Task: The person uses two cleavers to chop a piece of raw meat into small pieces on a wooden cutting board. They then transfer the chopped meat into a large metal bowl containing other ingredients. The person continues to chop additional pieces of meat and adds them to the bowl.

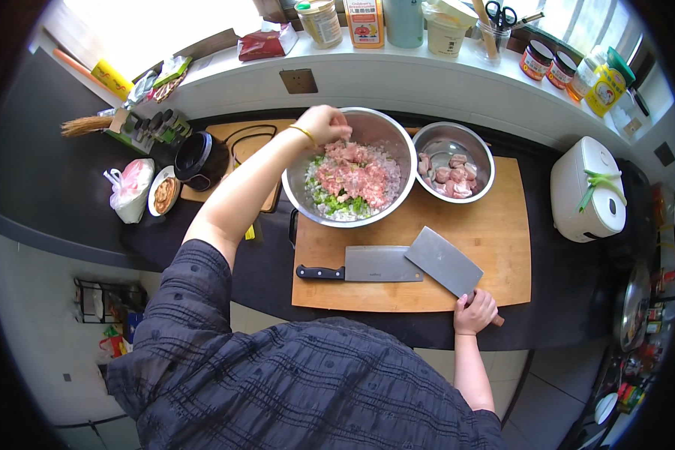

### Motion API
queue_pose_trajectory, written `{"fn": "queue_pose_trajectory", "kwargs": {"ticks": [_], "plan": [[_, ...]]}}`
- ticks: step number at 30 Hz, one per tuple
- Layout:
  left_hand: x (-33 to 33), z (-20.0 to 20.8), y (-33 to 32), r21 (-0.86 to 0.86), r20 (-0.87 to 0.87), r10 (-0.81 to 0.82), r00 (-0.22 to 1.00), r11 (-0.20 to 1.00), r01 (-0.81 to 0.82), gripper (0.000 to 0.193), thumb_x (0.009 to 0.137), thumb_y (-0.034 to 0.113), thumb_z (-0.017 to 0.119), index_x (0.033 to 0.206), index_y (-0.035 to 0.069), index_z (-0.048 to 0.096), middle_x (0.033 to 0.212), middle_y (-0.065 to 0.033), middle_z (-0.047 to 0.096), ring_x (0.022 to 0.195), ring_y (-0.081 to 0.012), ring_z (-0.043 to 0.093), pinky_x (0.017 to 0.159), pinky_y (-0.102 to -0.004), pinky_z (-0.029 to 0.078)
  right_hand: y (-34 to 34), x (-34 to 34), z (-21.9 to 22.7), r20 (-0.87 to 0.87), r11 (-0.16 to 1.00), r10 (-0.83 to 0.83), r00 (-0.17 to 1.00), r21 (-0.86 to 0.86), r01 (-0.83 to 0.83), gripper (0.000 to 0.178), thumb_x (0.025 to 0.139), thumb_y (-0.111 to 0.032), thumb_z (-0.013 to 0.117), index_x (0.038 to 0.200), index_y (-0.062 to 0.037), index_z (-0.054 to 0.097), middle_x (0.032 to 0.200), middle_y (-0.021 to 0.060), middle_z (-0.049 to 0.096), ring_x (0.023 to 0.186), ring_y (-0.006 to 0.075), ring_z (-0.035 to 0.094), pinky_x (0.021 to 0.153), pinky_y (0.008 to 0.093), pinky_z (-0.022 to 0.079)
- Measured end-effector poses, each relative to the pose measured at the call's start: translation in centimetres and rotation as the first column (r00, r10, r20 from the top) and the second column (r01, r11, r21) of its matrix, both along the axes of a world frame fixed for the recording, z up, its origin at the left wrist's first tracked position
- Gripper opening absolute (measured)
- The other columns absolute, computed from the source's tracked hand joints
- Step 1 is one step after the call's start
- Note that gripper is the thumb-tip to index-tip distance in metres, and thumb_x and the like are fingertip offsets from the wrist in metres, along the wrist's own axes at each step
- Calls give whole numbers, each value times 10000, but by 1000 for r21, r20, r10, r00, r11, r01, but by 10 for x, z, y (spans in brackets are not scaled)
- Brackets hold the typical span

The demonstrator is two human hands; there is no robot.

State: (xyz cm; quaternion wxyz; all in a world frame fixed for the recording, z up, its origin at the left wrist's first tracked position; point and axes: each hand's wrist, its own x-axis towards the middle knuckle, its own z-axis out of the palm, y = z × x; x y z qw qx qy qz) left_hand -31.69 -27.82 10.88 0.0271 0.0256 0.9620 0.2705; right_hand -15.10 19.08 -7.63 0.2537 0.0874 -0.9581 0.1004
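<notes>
My left hand (325,125) reaches over the far left rim of the large steel bowl (403,166). Its fingers are curled together above the contents; whatever they may hold is hidden. In that bowl, pink minced meat (356,174) lies on chopped green pieces (346,204) and small whitish pieces. My right hand (475,312) grips the wooden handle of a cleaver (444,261), whose blade rests on the wooden cutting board (495,225). The blade's far corner overlaps the tip of a black-handled cleaver (379,264) lying crosswise on the board.
A smaller steel bowl (483,144) with raw meat chunks (454,177) stands at the board's far right. Left are a second board (262,135), a dark pot (201,161), a small dish (163,191) and a plastic bag (133,189). A white appliance (589,191) with green onion on top stands right.
</notes>
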Motion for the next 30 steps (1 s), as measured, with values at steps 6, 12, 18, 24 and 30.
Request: {"fn": "queue_pose_trajectory", "kwargs": {"ticks": [6, 12, 18, 24, 30], "plan": [[-5, -94, 7, -207, -33, -57, 998, 977, 49, 497, 584, 127, 729, 1055, 68, 580, 971, -166, 602, 907, -314, 570, 810, -372, 448, 1, -2, 0, -42, 1000, 8, 999, 14, -8, 271, 741, -311, 496, 866, -71, 513, 840, 96, 524, 817, 290, 511, 738, 398, 383], [-22, -84, 16, -262, -21, -64, 998, 963, 56, 134, 642, 66, 641, 776, 67, 630, 776, -135, 628, 763, -319, 593, 684, -354, 476, 2, -2, 0, -32, 1000, 7, 999, 14, -7, 276, 738, -313, 501, 868, -70, 514, 841, 94, 525, 824, 288, 511, 753, 402, 382], [-25, -1, 6, 152, 71, 7, 997, 988, -18, 237, 740, 174, 681, 852, -28, 629, 686, -84, 628, 628, -112, 588, 593, -274, 473, 1, -1, 1, -21, 1000, 6, 1000, 7, -6, 272, 733, -308, 508, 866, -71, 514, 839, 91, 524, 831, 287, 508, 751, 404, 381], [-12, 53, 10, 453, 228, -20, 973, 887, -88, 314, 894, 311, 506, 1045, 49, 591, 756, 31, 555, 617, -36, 465, 542, -183, 395, 2, -1, -1, -26, 1000, 1, 1000, 4, -1, 268, 734, -306, 508, 862, -71, 512, 825, 93, 518, 817, 288, 505, 742, 403, 381], [-7, 53, 11, 558, 200, -146, 969, 830, 10, 291, 910, 258, 474, 1040, 20, 579, 955, -19, 606, 801, -86, 540, 741, -219, 447, 0, -1, 3, -44, 1000, -2, 999, 7, 2, 260, 739, -305, 502, 854, -72, 507, 815, 91, 512, 809, 287, 504, 734, 399, 379]]}}
